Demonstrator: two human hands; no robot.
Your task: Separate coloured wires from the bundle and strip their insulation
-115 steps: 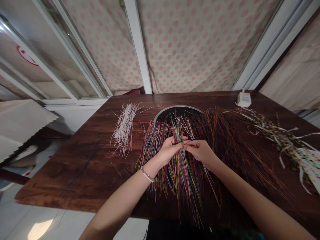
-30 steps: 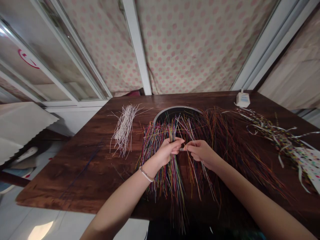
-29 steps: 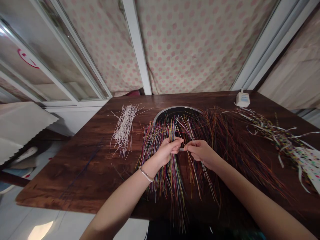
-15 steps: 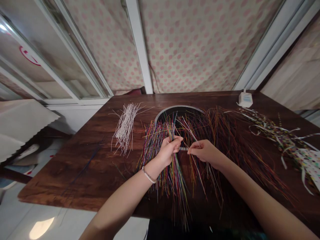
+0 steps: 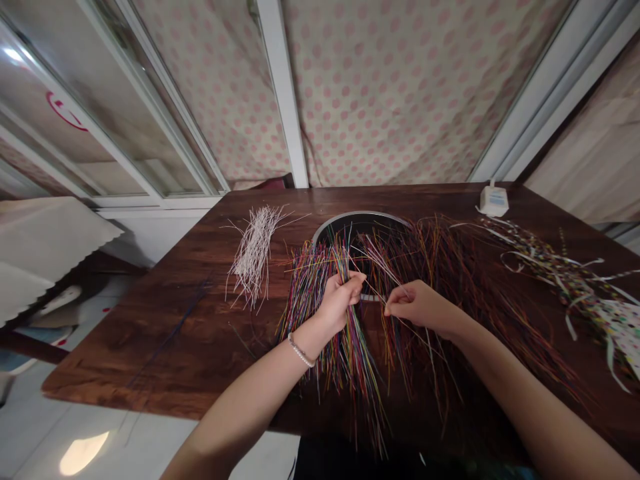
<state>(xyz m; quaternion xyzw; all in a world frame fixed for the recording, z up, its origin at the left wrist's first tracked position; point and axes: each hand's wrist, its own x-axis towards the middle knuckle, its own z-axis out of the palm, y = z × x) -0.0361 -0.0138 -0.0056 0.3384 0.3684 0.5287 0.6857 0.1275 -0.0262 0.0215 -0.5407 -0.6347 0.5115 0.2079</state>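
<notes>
My left hand (image 5: 343, 298) is closed round a bundle of thin multicoloured wires (image 5: 361, 363), whose ends stick out above and below the fist. To its right, my right hand (image 5: 417, 303) pinches a few thin strands; a fine strand runs between the two hands. More coloured wires (image 5: 311, 277) lie spread under and left of my left hand. Beneath and beyond my right hand lies a wide heap of reddish and dark wires (image 5: 460, 287). Both hands are over the near side of a dark round inset with a metal rim (image 5: 360, 214) in the table.
A bundle of white wires (image 5: 256, 253) lies on the dark wooden table (image 5: 165, 313) at left. Loose dark blue strands (image 5: 175, 327) are near the left edge. A white box-shaped device (image 5: 494, 200) and a speckled bundle with white ribbons (image 5: 555, 260) are at right.
My right hand has moved slightly right and down, away from my left hand, still pinching. My left hand keeps its hold on the wires. The view has shifted a little.
</notes>
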